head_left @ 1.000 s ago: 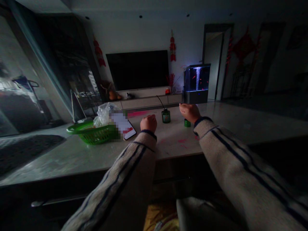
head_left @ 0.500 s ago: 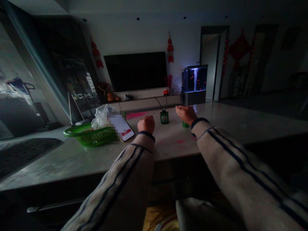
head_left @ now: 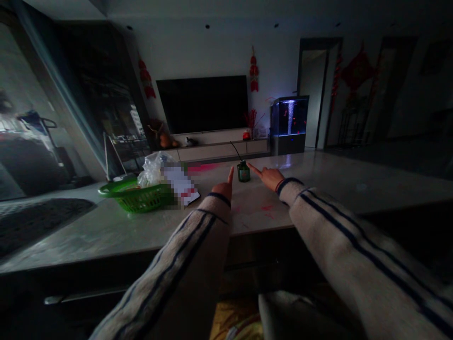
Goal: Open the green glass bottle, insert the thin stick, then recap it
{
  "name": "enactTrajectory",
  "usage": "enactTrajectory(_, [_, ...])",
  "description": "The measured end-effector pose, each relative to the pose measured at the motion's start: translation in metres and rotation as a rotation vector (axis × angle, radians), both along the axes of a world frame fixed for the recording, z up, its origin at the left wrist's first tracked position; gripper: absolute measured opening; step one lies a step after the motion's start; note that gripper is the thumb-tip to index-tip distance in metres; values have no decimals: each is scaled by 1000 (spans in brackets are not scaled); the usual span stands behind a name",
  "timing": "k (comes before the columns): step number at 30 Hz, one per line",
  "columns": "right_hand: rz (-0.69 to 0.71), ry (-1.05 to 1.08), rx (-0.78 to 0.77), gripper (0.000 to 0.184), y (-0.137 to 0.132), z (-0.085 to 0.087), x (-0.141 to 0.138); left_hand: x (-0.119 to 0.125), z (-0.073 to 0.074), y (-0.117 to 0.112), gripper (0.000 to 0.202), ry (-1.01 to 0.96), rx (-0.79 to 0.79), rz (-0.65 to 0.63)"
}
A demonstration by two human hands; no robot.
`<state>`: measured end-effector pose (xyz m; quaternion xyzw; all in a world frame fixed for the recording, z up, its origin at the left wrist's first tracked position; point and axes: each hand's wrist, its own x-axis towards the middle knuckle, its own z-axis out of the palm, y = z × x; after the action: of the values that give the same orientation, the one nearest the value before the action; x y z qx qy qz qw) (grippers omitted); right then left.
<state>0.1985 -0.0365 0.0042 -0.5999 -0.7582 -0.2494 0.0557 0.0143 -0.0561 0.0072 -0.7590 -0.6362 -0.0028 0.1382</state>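
A small dark green bottle stands upright on the table, with a thin dark stick leaning out of its neck. My left hand is just left of it and nearer to me, index finger stretched up and the other fingers curled. To the bottle's right, my right hand stretches its index finger left toward the bottle's neck; whether the fingertip touches it I cannot tell. No held object shows in either hand, though the curled fingers are partly hidden.
A green plastic basket holding a clear plastic bag stands on the table at left. A phone, partly blurred out, leans against it. Pink marks lie near the front edge. A lit fish tank stands beyond.
Both hands have gone from closed fists to stretched index fingers. My right hand has moved slightly left and down, nearer the bottle. A green object below it is no longer visible.
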Motion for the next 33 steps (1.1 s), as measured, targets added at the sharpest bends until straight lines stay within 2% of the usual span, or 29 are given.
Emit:
enactTrajectory(5, [90,157,23,68,9,5,4,-4,2,1,86,-46,0,30])
enactTrajectory(7, [147,295,45,66,21,11,3,-4,3,0,75,-62,-22,49])
enactTrajectory(9, [186,422,38,55,37,20,-2,-5,3,-1,58,-69,-51,62])
enactTrajectory(11, [178,512,-17,45,55,29,-9,-6,2,-2,46,-76,-84,60])
enactTrajectory(15, [138,604,-84,39,83,38,-29,-7,0,-4,41,-77,-131,41])
enactTrajectory(19, [92,593,-81,34,91,35,-42,-5,1,-8,39,-79,-139,34])
enactTrajectory(23, [71,534,16,32,92,32,-45,-2,3,-8,38,-108,-165,65])
enactTrajectory(28, [100,448,70,29,100,38,-47,0,1,-8,38,-109,-177,58])
enactTrajectory(33, [60,488,72,30,105,41,-51,0,-1,-7,38,-113,-176,55])
